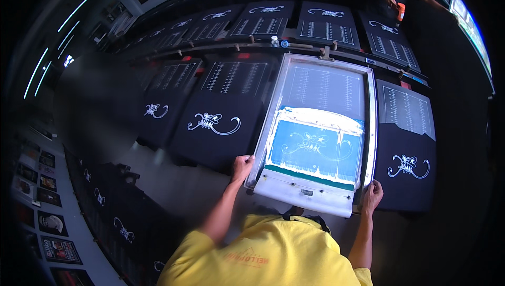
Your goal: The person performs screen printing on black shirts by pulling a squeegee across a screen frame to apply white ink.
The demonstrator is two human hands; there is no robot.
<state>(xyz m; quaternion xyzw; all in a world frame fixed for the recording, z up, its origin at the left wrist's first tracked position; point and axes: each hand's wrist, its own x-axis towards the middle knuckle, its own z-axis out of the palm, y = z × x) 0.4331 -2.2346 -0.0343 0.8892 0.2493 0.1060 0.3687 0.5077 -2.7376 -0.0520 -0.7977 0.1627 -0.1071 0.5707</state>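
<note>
In front of me a metal-edged screen printing frame [372, 123] lies over a board, its blue mesh [315, 146] showing a curling emblem. A thick band of white ink [321, 119] runs across the mesh, with white streaks down its sides. At the near end rests a wide squeegee [305, 192], pale with a green blade edge; neither hand is on it. My left hand [242, 168] is closed at the frame's near left edge. By the near right corner, my right hand [372, 196] has its fingers curled on the frame's edge.
Dark printed shirts lie on boards to the left [213, 123] and right [406, 165] of the frame. Behind a long rail [226, 44] stands another row of printed shirts [326, 23]. Across it, a person's hand is near an orange tool [401, 11]. A small bottle [274, 41] stands on the rail.
</note>
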